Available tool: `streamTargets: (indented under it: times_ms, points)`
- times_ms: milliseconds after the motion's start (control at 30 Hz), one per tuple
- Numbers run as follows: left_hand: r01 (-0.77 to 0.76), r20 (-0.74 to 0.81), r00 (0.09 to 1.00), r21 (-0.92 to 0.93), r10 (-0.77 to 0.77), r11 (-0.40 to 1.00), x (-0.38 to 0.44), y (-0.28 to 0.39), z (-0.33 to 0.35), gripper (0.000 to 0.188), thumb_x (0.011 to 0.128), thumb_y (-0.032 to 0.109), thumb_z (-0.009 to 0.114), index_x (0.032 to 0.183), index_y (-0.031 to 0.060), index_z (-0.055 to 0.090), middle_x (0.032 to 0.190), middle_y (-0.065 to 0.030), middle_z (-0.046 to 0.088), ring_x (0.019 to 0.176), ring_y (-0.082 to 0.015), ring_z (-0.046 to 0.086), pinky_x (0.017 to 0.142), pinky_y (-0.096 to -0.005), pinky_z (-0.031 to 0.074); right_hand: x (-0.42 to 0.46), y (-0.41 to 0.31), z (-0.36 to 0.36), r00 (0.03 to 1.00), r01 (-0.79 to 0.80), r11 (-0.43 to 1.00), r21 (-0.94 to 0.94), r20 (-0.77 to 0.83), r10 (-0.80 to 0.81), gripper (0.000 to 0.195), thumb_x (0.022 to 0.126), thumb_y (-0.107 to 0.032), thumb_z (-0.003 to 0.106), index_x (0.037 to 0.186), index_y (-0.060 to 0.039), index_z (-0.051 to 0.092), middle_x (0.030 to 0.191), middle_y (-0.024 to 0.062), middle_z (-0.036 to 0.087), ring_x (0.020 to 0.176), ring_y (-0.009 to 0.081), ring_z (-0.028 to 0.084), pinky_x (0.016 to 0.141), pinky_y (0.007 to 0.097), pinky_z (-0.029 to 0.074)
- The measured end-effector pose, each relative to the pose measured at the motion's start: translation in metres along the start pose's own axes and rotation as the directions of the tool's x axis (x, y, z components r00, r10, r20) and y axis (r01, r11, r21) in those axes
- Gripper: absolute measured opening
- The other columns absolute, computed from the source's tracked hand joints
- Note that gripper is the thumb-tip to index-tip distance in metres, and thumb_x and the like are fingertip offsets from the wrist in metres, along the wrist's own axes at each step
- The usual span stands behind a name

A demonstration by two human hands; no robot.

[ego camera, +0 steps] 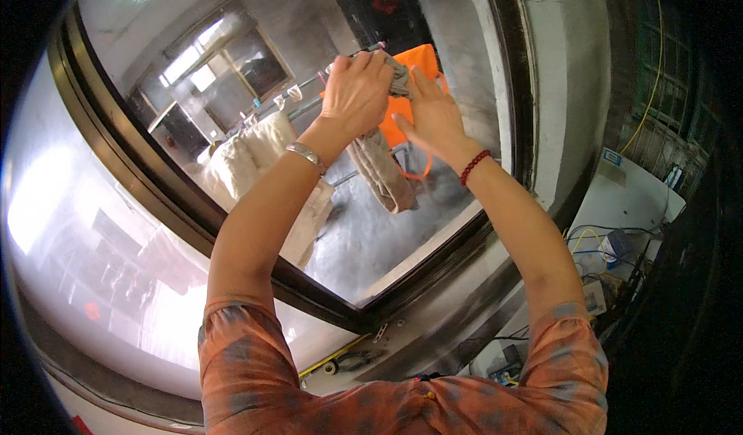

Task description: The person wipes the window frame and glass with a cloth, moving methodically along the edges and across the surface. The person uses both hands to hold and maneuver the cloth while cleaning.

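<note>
My left hand [359,93] is raised against the window pane [464,34], its fingers bent over a grey-beige cloth [383,174]. A long fold of the cloth hangs below that hand, and a bunched part shows between my two hands. My right hand [434,114] lies almost flat beside it, thumb spread, fingertips at the edge of the bunched part. It does not grip the cloth. A silver bracelet [306,155] circles my left wrist; red beads [475,167] circle the right.
Dark window frame [429,264] borders the glass. Through the pane show whitish fabric [249,150] on a rack and an orange item [415,57]. On the sill lie a tape roll [330,367] and a yellow strip [342,351]. Cables and a white-blue container [612,248] crowd a surface at right.
</note>
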State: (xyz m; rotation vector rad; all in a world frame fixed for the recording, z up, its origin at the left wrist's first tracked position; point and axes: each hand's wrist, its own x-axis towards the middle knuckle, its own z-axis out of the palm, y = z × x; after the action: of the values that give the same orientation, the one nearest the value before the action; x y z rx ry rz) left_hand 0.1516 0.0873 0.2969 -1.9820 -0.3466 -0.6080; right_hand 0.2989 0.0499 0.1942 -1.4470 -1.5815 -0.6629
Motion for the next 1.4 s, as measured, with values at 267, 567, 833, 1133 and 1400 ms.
streamTargets:
  times_ms: [267, 567, 833, 1133, 1400]
  points:
    - [0.047, 0.06, 0.997, 0.145, -0.056, 0.988, 0.023, -0.01, -0.008, 0.037, 0.074, 0.023, 0.066, 0.106, 0.0075, 0.06, 0.13, -0.0083, 0.054, 0.107, -0.0234, 0.054, 0.087, -0.0404, 0.04, -0.003, -0.009, 0.004, 0.999, 0.022, 0.997, -0.068, -0.037, -0.024, 0.076, 0.085, -0.036, 0.068, 0.141, 0.0062, 0.04, 0.149, 0.0223, 0.038, 0.132, 0.0355, 0.044, 0.102, 0.0472, 0.044]
    - [-0.025, -0.008, 1.0, 0.101, 0.026, 0.995, 0.017, -0.011, 0.013, 0.04, 0.077, 0.018, 0.065, 0.115, 0.0075, 0.059, 0.134, -0.0083, 0.055, 0.117, -0.0216, 0.053, 0.096, -0.0391, 0.039, -0.012, -0.005, 0.009, 0.994, -0.062, 0.941, 0.334, -0.065, 0.089, 0.056, 0.086, -0.027, 0.067, 0.131, 0.0016, 0.051, 0.141, 0.0241, 0.047, 0.125, 0.0382, 0.051, 0.103, 0.0422, 0.043]
    - [0.016, -0.27, 0.963, 0.091, 0.009, 0.996, 0.084, 0.003, 0.058, 0.026, 0.084, 0.019, 0.059, 0.106, 0.006, 0.063, 0.126, -0.0087, 0.058, 0.117, -0.0225, 0.052, 0.108, -0.0409, 0.034, -0.062, -0.02, 0.014, 0.986, -0.155, 0.89, 0.429, 0.016, 0.164, 0.044, 0.089, -0.021, 0.059, 0.127, 0.0016, 0.053, 0.134, 0.0266, 0.051, 0.118, 0.0401, 0.054, 0.098, 0.0475, 0.045]
    - [-0.09, -0.126, 0.99, -0.171, 0.069, 0.981, 0.022, 0.057, 0.065, 0.031, 0.073, 0.012, 0.064, 0.103, 0.0063, 0.063, 0.125, -0.0087, 0.057, 0.117, -0.0253, 0.052, 0.108, -0.04, 0.036, -0.141, -0.02, -0.005, 0.834, -0.463, 0.365, 0.808, 0.258, 0.487, 0.036, 0.097, -0.019, 0.061, 0.128, -0.0022, 0.056, 0.131, 0.0119, 0.058, 0.122, 0.0269, 0.054, 0.102, 0.035, 0.042]
    - [-0.04, 0.089, 0.994, -0.24, 0.063, 0.97, -0.08, 0.09, 0.05, 0.036, 0.076, 0.012, 0.063, 0.112, 0.0096, 0.063, 0.135, -0.0059, 0.054, 0.121, -0.0213, 0.05, 0.113, -0.0412, 0.032, -0.24, -0.058, 0.015, 0.703, -0.621, 0.16, 0.767, 0.455, 0.546, 0.03, 0.096, -0.021, 0.061, 0.12, -0.0013, 0.06, 0.118, 0.0114, 0.065, 0.11, 0.0196, 0.06, 0.09, 0.031, 0.047]
